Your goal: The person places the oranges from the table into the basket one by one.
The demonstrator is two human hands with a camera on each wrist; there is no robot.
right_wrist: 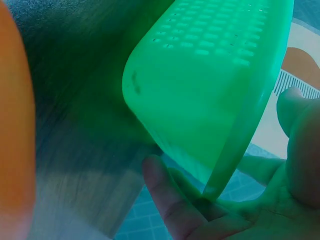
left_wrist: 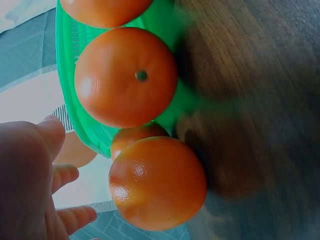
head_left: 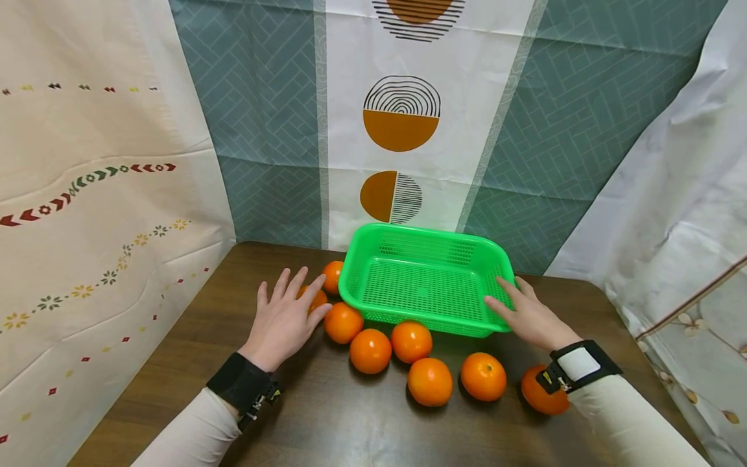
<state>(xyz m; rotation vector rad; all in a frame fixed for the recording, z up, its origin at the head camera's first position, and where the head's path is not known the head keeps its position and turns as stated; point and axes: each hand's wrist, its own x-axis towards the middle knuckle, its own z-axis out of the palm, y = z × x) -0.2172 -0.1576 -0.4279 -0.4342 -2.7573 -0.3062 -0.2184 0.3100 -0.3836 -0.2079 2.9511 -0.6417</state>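
Observation:
A green plastic basket stands empty at the back of the dark wooden table. Several oranges lie around its left and front sides. My left hand hovers flat with fingers spread over one orange, beside another orange. The left wrist view shows that hand next to an orange, with a further orange against the basket. My right hand lies with straight fingers on the basket's front right corner. In the right wrist view the basket rim runs between the thumb and fingers.
More oranges lie in front of the basket. Another orange sits under my right wrist, and one lies at the basket's left. Patterned cloth hangs behind and on both sides.

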